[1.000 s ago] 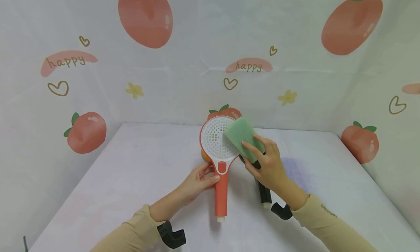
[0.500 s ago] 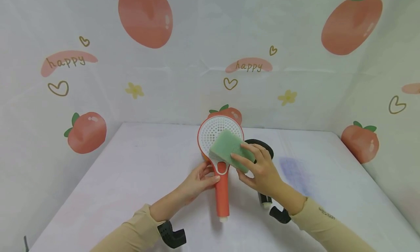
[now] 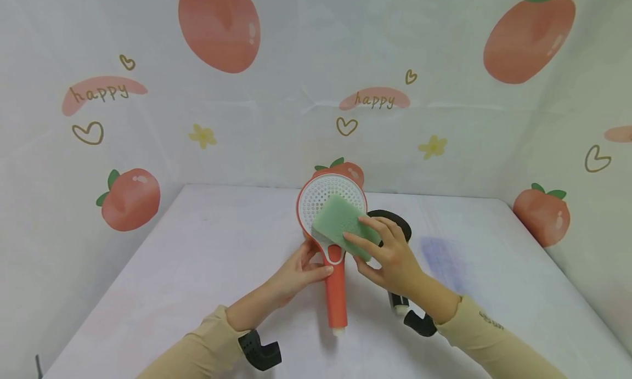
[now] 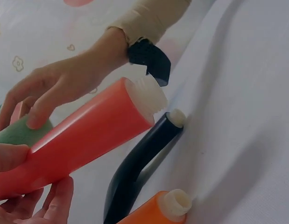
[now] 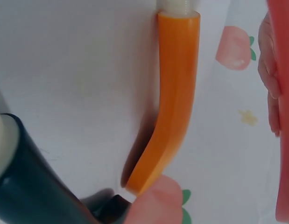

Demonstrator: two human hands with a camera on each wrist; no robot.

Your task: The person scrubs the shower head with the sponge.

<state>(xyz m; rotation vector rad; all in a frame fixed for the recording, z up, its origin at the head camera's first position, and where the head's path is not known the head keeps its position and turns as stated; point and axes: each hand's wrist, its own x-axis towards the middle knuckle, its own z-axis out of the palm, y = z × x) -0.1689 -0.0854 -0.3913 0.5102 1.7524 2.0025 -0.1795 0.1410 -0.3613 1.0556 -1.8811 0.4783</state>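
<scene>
A red shower head (image 3: 337,299) with a white perforated face stands raised in the middle of the head view. My left hand (image 3: 295,275) grips it at the top of its handle, thumb in front and fingers behind. In my right hand (image 3: 395,258) is a green sponge (image 3: 338,222), pinched at its right side. The sponge lies over the lower part of the spray face and hides it. From the left wrist, the red handle's white threaded end (image 4: 151,95) shows, and the right hand is beyond it.
A black shower head (image 3: 402,225) lies on the white table (image 3: 217,231) behind my right hand. An orange shower head (image 5: 174,84) also lies there, seen in both wrist views. A white curtain printed with fruit (image 3: 130,198) encloses the table's back and sides.
The sponge has moved down and left across the spray face with my right hand, uncovering the black shower head's rim. Lately it barely moves. The red handle's lower end has swung slightly right.
</scene>
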